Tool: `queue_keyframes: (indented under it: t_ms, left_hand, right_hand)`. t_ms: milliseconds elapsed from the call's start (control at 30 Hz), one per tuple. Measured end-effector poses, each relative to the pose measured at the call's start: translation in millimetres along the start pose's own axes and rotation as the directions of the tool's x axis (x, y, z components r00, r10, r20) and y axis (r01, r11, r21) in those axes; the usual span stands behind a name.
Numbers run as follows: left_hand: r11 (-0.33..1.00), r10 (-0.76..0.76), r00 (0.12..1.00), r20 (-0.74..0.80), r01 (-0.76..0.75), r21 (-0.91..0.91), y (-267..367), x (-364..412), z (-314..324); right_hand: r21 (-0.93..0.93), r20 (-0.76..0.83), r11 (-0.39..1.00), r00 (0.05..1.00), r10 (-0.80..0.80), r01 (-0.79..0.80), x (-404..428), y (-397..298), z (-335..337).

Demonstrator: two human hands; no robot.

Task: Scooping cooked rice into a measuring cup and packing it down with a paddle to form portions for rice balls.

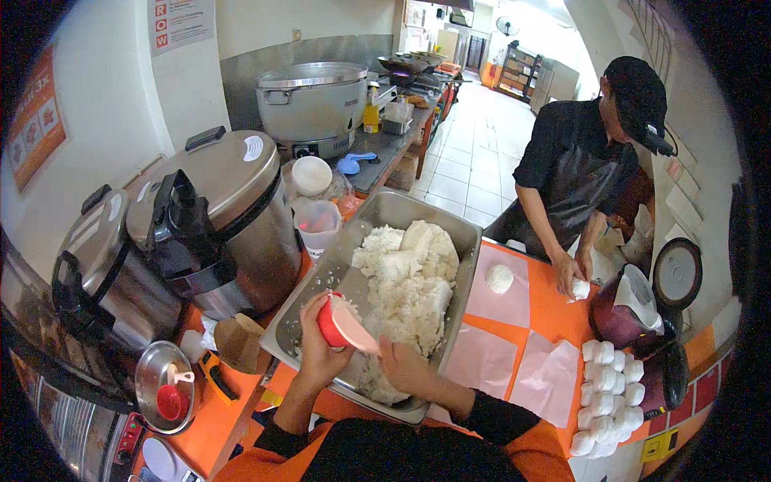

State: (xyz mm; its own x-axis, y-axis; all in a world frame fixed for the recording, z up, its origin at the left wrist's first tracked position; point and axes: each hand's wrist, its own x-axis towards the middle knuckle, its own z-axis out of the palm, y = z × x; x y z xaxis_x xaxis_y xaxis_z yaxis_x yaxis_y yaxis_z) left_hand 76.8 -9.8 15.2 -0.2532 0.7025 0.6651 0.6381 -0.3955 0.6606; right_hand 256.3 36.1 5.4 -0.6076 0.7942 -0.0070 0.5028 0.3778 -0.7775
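Note:
My left hand [321, 344] is closed around a red cup [329, 322] with white rice in it, above the near part of a steel tray [283, 328]. My right hand [405, 366] grips the end of a pale pink rice paddle [355, 328], whose flat blade lies against the cup's opening. A large heap of cooked white rice [415, 271] fills much of the tray. To the tray's right, one round rice mound [499, 279] sits on a pink paper sheet [513, 301].
Large steel rice cookers [241, 181] stand at the left. A steel bowl [144, 367] holds a red cup [173, 402]. A co-worker [572, 156] handles a white wrapped bundle [580, 289] at the right. Several white bundles [605, 397] are stacked nearby.

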Motion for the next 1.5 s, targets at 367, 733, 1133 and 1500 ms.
queue_keyframes:
  t_ms: [367,733,1133,1500]
  left_hand:
    - [0.913,-0.208,0.977,0.055,0.214,-0.348,19,0,1]
    - [0.517,-0.437,0.869,0.229,0.452,-0.727,35,10,-37]
    - [0.759,-0.096,0.980,0.173,0.184,-0.624,55,7,-16]
    - [0.907,0.000,0.835,0.550,-0.231,0.351,106,28,29]
  right_hand:
    - [-0.479,-0.125,0.877,0.988,-0.095,0.023,-7,-13,-14]
    - [-0.701,-0.089,0.713,0.991,-0.095,0.005,-7,6,-59]
    - [-0.743,-0.214,0.649,0.860,-0.463,0.164,24,46,-38]
    - [0.932,0.180,-0.359,0.929,0.324,-0.055,-49,-4,-55]
